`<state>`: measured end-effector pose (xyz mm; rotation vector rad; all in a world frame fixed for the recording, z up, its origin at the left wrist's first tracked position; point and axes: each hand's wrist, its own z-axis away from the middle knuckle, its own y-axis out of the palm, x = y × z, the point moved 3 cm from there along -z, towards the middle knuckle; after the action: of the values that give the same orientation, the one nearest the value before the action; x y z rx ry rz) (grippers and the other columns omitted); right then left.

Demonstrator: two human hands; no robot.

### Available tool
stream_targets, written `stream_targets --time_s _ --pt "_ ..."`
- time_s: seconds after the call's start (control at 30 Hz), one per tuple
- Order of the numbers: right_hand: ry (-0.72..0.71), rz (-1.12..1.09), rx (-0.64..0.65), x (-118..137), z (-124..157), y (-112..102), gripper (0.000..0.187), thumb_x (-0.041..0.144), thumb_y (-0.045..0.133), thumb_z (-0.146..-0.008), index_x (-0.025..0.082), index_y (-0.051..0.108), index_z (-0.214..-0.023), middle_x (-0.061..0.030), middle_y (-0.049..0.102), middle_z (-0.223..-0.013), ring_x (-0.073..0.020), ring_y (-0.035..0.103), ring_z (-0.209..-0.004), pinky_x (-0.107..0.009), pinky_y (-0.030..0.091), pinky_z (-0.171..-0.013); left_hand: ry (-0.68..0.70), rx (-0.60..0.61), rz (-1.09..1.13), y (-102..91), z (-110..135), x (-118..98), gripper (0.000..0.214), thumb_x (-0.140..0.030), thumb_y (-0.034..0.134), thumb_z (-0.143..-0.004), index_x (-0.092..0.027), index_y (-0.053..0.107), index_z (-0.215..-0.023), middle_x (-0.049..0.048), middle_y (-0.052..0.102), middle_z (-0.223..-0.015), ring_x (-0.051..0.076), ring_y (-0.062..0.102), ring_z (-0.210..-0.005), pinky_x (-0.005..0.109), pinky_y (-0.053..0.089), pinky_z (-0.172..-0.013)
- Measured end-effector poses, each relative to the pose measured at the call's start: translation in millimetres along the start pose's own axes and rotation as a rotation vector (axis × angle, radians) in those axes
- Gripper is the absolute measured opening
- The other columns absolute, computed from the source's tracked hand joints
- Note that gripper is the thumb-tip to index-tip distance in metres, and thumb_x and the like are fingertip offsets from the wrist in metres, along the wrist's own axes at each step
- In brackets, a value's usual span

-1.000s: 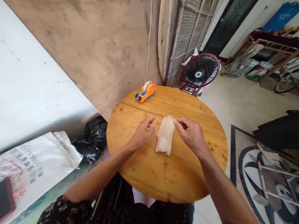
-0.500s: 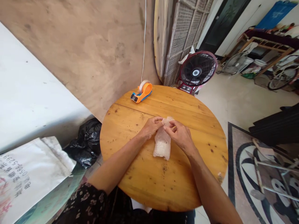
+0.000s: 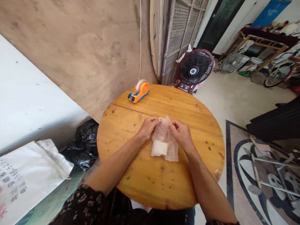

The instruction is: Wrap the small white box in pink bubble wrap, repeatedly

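Note:
A sheet of clear bubble wrap lies on the round wooden table, partly folded round a small whitish block at its near end. What the block is, I cannot make out. My left hand pinches the wrap's far left edge between thumb and fingers. On the other side, my right hand has its fingers closed on the right edge, holding that flap away from the block. The flap hangs open to the right, so part of the block's side shows.
An orange and blue tape dispenser with a roll of tape stands at the table's far left. Behind the table is a dark red fan. Black plastic bags and a white printed sack lie to the left.
The right flap of the bubble wrap has been pulled open to the right, exposing more of the block. My right hand has shifted slightly away from my left. The view has turned a little.

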<state>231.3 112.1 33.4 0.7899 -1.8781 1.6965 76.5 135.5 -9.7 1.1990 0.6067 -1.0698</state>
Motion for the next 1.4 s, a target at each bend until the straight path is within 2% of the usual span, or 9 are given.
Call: stream_targets --time_s 0.27,0.5,0.6,0.67,0.73,0.87,0.93,1.13,1.4 --pt "0.038 -0.025 -0.001 -30.2 -3.4 -23.2 0.022 0.033 0.048 -0.078 0.021 0.05 -0.06 0.0032 0.048 -0.053 -0.0128 0.043 -0.051 -0.025 0.029 -0.05 0.05 -0.063 -0.1 -8.0 -7.3 0.0 0.023 -0.034 0.071 -0.062 -0.015 0.058 -0.068 -0.0037 0.056 -0.06 0.008 0.049 -0.053 0.021 0.039 -0.053" --pt "0.064 0.04 0.106 -40.8 -5.6 -39.3 0.025 0.031 0.049 -0.078 0.021 0.052 -0.055 0.002 0.055 -0.053 -0.0134 0.047 -0.052 -0.026 0.032 -0.053 0.169 -0.042 -0.347 -9.1 -9.8 -2.8 0.023 -0.037 0.063 -0.071 -0.016 0.057 -0.077 -0.0017 0.056 -0.063 0.01 0.049 -0.053 0.022 0.038 -0.052" --pt "0.074 0.057 0.113 -42.7 -5.5 -41.3 0.026 0.032 0.049 -0.078 0.021 0.052 -0.055 0.0017 0.056 -0.052 -0.0134 0.048 -0.051 -0.026 0.032 -0.052 0.375 -0.188 -0.656 -12.2 0.8 -17.0 0.028 -0.04 0.066 -0.07 -0.018 0.055 -0.084 -0.0028 0.055 -0.065 0.011 0.049 -0.057 0.023 0.037 -0.055" --pt "0.066 0.063 0.106 -43.0 -5.3 -41.2 0.028 0.034 0.049 -0.079 0.021 0.051 -0.055 0.0016 0.056 -0.052 -0.0133 0.048 -0.051 -0.026 0.032 -0.052 0.553 -0.301 -0.878 -12.3 13.0 -28.7 0.026 -0.04 0.066 -0.072 -0.019 0.053 -0.078 -0.0046 0.049 -0.061 0.01 0.046 -0.056 0.023 0.035 -0.057" --pt "0.056 0.059 0.098 -43.7 -5.4 -40.4 0.028 0.034 0.048 -0.08 0.021 0.051 -0.055 0.0011 0.056 -0.053 -0.0135 0.048 -0.051 -0.026 0.033 -0.052 0.633 -0.247 -1.003 -8.7 23.8 -35.5 0.028 -0.04 0.062 -0.076 -0.019 0.048 -0.065 -0.0048 0.045 -0.056 0.009 0.041 -0.054 0.023 0.032 -0.055" --pt "0.059 0.05 0.085 -47.4 -6.8 -38.0 0.024 0.03 0.049 -0.077 0.021 0.052 -0.055 -0.0002 0.056 -0.052 -0.0149 0.05 -0.053 -0.026 0.035 -0.054 0.592 0.087 -1.082 2.3 37.4 -36.3 0.037 -0.039 0.057 -0.08 -0.017 0.045 -0.052 -0.0041 0.041 -0.05 0.008 0.036 -0.049 0.023 0.026 -0.051" --pt "0.058 0.042 0.08 -49.0 -7.8 -36.5 0.022 0.029 0.049 -0.075 0.021 0.053 -0.055 -0.0003 0.056 -0.052 -0.0152 0.05 -0.054 -0.026 0.035 -0.054 0.56 0.144 -1.14 5.2 39.8 -34.7 0.039 -0.041 0.057 -0.08 -0.017 0.047 -0.051 -0.0037 0.041 -0.049 0.008 0.036 -0.048 0.024 0.025 -0.051" --pt "0.023 -0.009 0.115 -47.5 -9.7 -31.7 0.018 0.026 0.047 -0.072 0.021 0.051 -0.056 0.0017 0.053 -0.053 -0.0132 0.047 -0.052 -0.026 0.033 -0.053 0.496 -0.026 -1.462 3.2 35.1 -26.0 0.055 -0.068 0.063 -0.068 -0.019 0.047 -0.05 0.0014 0.049 -0.049 0.015 0.045 -0.051 0.027 0.025 -0.055" --pt "0.089 -0.331 0.098 -51.1 -10.9 -24.7 0.018 0.028 0.049 -0.072 0.02 0.049 -0.056 0.0026 0.051 -0.055 -0.012 0.047 -0.053 -0.025 0.038 -0.054 0.485 -0.091 -1.446 13.4 45.9 -22.4 0.056 -0.074 0.061 -0.066 -0.019 0.057 -0.076 0.0049 0.06 -0.067 0.024 0.06 -0.069 0.03 0.037 -0.063"
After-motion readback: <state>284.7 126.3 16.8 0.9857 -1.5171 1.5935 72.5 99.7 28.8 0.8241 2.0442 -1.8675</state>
